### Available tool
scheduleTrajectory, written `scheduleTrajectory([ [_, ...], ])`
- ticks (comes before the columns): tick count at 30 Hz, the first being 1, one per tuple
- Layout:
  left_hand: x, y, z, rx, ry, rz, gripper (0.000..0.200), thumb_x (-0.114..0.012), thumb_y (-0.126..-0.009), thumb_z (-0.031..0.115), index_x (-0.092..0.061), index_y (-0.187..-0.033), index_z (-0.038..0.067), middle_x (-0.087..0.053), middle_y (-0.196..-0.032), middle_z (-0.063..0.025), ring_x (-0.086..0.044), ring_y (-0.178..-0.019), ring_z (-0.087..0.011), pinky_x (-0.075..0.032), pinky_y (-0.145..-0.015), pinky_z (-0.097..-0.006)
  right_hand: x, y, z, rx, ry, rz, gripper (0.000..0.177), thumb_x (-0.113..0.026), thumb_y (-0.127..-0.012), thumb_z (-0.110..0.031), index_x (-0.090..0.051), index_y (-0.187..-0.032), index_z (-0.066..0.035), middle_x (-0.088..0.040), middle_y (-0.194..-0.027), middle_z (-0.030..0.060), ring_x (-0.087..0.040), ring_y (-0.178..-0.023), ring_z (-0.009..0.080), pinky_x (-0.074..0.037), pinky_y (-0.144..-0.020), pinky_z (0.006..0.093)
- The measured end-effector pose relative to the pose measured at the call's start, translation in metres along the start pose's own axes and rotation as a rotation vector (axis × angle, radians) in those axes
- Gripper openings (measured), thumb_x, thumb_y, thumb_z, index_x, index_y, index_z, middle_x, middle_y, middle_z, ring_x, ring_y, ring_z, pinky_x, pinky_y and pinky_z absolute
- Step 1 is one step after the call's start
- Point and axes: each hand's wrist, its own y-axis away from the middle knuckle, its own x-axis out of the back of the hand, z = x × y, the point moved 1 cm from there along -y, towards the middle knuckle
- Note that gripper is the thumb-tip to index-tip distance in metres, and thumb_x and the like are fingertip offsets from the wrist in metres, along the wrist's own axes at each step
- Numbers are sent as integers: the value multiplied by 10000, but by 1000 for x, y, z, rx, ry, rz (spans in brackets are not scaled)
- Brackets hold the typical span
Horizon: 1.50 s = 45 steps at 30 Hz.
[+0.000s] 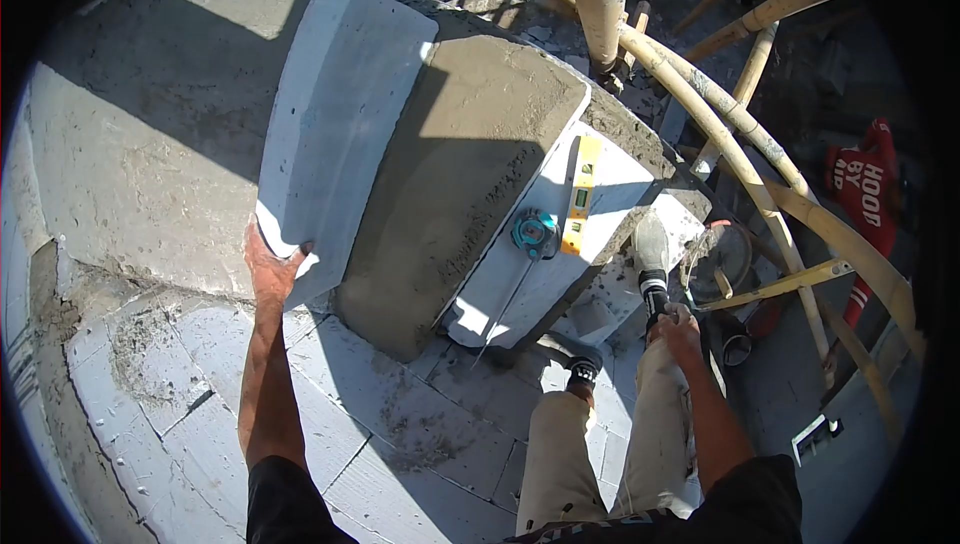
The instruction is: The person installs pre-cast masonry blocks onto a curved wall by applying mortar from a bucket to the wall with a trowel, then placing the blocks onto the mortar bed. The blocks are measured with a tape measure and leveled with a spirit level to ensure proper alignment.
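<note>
My left hand grips the near end of a long white aerated-concrete block, thumb on one side and fingers round the other. The block lies across a curved, mortar-covered surface. My right hand is low beside my right shin, just above the dark sock, with its fingers curled; what they hold, if anything, is hidden. Between the hands, another white block carries a yellow spirit level and a teal-and-black tape measure.
Bamboo poles cross the right and far side. A red cloth with white lettering hangs at the right. Below me are pale blocks with joints and mortar spills. My shoe stands by broken block pieces and a round basin.
</note>
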Motion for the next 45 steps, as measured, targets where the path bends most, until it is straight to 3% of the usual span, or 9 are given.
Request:
scheduleTrajectory([
  [6, 18, -1, 26, -13, 135, 51, 1121, -949, -582, 290, -311, -1432, -68, -487, -1328, -300, -482, -1256, -421, -406, -1072, -468, -2, -2, 8, -1, -34, 2, 378, -685, -835, -234, -642, -1154, -35, -671, -956, 131, -639, -872, 236, -498, -827, 367],
  [13, 22, 13, 34, 67, 43, 144, 1138, -899, -650, 435, -277, -1453, -80, -411, -1406, -325, -376, -1328, -473, -320, -1113, -537, -1, 2, -6, -14, 49, -3, 377, -671, -851, -239, -636, -1164, -30, -679, -975, 154, -661, -915, 263, -505, -847, 380],
  [18, 26, 75, 103, -113, 260, 223, 841, -753, -849, 392, -340, -1452, -24, -371, -1447, -276, -351, -1355, -428, -327, -1101, -523, -27, 7, -30, -1, -26, -30, 361, -675, -854, -196, -627, -1171, -29, -656, -930, 138, -654, -896, 267, -499, -775, 385],
  [21, 15, 140, 166, -215, 412, 49, 651, -709, -911, 288, -417, -1420, 6, -418, -1421, -228, -429, -1320, -379, -417, -1043, -486, -53, 33, -103, 301, 217, -46, 428, -699, -847, -215, -594, -1228, -51, -613, -1054, 153, -621, -1025, 313, -498, -870, 413],
  [26, -62, 279, 239, 362, 965, -421, 649, -726, -903, 303, -439, -1381, -28, -538, -1320, -199, -558, -1186, -321, -477, -974, -422, -112, 26, -213, 773, 318, -81, 629, -733, -819, -267, -473, -1366, -98, -443, -1361, 165, -523, -1220, 361, -491, -974, 458],
  [32, -91, 371, 307, 1076, 1392, -727, 580, -688, -938, 245, -435, -1400, 4, -571, -1302, -149, -560, -1173, -246, -457, -974, -381, -162, -4, -288, 415, 787, -152, 890, -761, -797, -329, -277, -1511, -108, -386, -1422, 182, -542, -1190, 382, -526, -900, 472],
  [36, -108, 367, 313, 1113, 1634, -792, 601, -630, -970, 306, -368, -1468, 96, -402, -1485, -125, -400, -1342, -264, -375, -1029, -538, -195, -29, -263, 487, 927, -29, 886, -750, -805, -291, -252, -1516, -110, -401, -1395, 209, -561, -1159, 382, -526, -881, 467],
  [40, -121, 334, 315, 1254, 1681, -787, 889, -668, -878, 550, -290, -1495, 34, -330, -1533, -183, -333, -1407, -335, -297, -1113, -549, -182, -20, -272, 525, 1008, -160, 898, -728, -785, -310, -247, -1519, -121, -401, -1376, 229, -555, -1173, 389, -536, -885, 454],
  [45, -114, 318, 332, 1273, 1859, -895, 913, -507, -941, 627, -144, -1556, 57, -314, -1547, -195, -340, -1409, -346, -308, -1120, -540, -126, 38, -272, 406, 747, -264, 947, -745, -712, -382, -270, -1480, -97, -454, -1293, 265, -629, -1037, 414, -536, -879, 458],
])
